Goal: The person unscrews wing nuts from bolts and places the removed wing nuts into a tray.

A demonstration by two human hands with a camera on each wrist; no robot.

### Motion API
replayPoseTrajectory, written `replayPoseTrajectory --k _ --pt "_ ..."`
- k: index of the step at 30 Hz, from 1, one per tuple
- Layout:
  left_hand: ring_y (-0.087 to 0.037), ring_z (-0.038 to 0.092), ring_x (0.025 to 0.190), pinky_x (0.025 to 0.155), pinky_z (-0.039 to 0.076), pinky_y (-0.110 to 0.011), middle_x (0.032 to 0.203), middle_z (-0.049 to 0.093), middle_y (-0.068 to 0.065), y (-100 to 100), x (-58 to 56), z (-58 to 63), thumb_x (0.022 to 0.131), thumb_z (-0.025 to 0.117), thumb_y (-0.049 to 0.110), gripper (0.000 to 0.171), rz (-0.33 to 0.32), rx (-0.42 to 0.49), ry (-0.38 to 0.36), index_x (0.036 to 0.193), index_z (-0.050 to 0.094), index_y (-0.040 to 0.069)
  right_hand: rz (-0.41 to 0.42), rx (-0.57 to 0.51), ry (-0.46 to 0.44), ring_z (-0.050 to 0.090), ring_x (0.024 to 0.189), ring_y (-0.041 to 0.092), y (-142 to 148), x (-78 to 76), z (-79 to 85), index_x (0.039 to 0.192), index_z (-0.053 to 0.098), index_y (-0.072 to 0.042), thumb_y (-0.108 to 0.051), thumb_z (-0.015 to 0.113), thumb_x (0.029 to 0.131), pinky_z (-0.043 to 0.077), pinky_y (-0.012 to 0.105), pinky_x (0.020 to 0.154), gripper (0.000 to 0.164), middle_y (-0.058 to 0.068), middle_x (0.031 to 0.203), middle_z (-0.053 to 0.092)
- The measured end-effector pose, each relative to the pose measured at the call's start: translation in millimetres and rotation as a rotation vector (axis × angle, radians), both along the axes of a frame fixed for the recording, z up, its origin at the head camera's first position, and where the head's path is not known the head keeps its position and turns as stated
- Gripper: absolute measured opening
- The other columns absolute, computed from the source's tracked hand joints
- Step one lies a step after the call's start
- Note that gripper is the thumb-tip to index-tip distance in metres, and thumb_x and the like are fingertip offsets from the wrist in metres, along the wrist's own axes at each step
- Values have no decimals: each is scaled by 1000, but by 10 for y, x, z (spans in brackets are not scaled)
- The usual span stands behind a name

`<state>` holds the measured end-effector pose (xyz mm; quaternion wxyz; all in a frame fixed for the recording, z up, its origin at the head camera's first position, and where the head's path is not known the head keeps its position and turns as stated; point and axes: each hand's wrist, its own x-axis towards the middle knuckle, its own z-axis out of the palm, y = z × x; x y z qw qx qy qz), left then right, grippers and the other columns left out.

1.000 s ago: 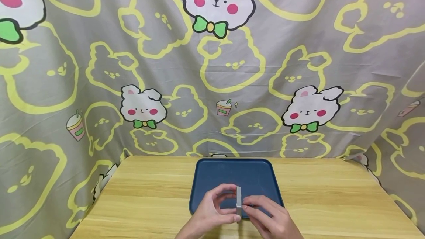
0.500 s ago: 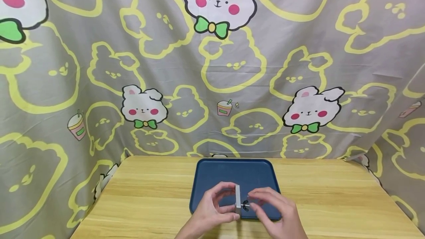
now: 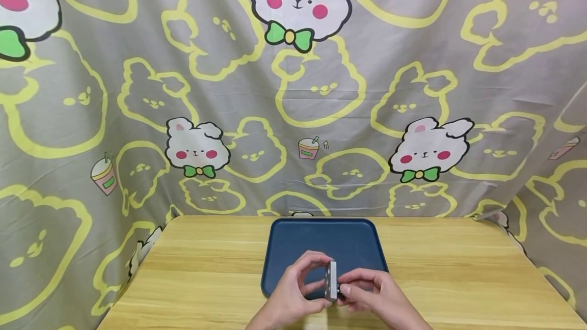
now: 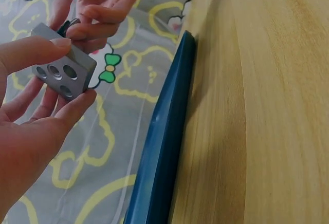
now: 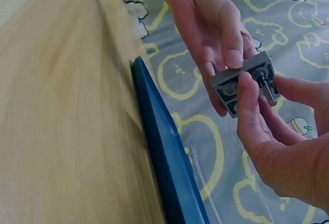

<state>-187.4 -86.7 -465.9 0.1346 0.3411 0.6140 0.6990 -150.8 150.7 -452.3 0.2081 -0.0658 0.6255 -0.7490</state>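
Note:
My left hand (image 3: 293,286) grips a small grey metal block (image 3: 333,280) by its edges, holding it upright over the tray's near edge. Several round holes show on the block's face in the left wrist view, the thumb lying along its top edge. From the other side, seen in the right wrist view, a threaded bolt (image 5: 268,91) sticks out of the recessed face. The fingers of my right hand (image 3: 378,289) curl around a dark nut (image 3: 340,292) on this bolt, close against the block. Parts of the nut are hidden behind the fingertips.
A dark blue tray (image 3: 321,238) with a raised rim lies on the light wooden table (image 3: 206,269), beneath and beyond the hands. Behind the table hangs a grey patterned curtain (image 3: 257,95), which also covers both sides.
Half a second ago my right fingers were spread off the dark nut, leaving it visible; now they are back around it. The block has turned slightly in my left hand, showing its holed face.

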Motion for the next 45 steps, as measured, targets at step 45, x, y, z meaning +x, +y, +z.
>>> replayPoseTrajectory --k 45 --pt "-44 50 133 95 57 -40 139 55 -13 -25 6 16 84 79 -4 60 12 11 -214 139 57 4 -319 349 1464 68 86 14 -203 8 -129 104 76 -9 -19 68 100 56 15 76 13 5 104 68"
